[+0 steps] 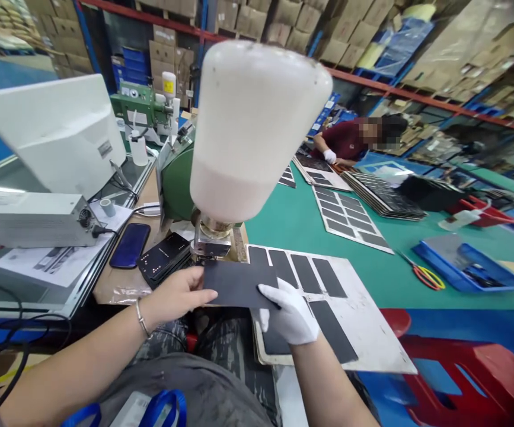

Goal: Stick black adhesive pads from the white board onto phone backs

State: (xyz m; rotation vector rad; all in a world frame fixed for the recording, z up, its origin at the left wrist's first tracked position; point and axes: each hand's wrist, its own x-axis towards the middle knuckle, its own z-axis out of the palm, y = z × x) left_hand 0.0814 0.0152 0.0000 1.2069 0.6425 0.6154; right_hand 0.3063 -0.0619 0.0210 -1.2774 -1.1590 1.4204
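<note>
My bare left hand (181,293) and my white-gloved right hand (290,311) grip a flat black rectangular piece (239,284) between them. The left thumb lies on its left end, and the gloved fingers pinch its right end. Its far edge meets the metal head (212,242) of a green machine (177,178). Above that head stands a large white bottle (257,130), part filled. To the left lies a stack of black pieces (163,259) with small marks on top. Right of my hands, a white board (372,323) carries several similar black rectangles.
Left are a blue phone (130,245), a grey power box (29,218) and a white monitor (61,130). On the green table (292,222) lie another board (350,216), scissors (426,276) and a blue tray (465,267). Across it a person (348,139) works. A red stool (474,373) stands right.
</note>
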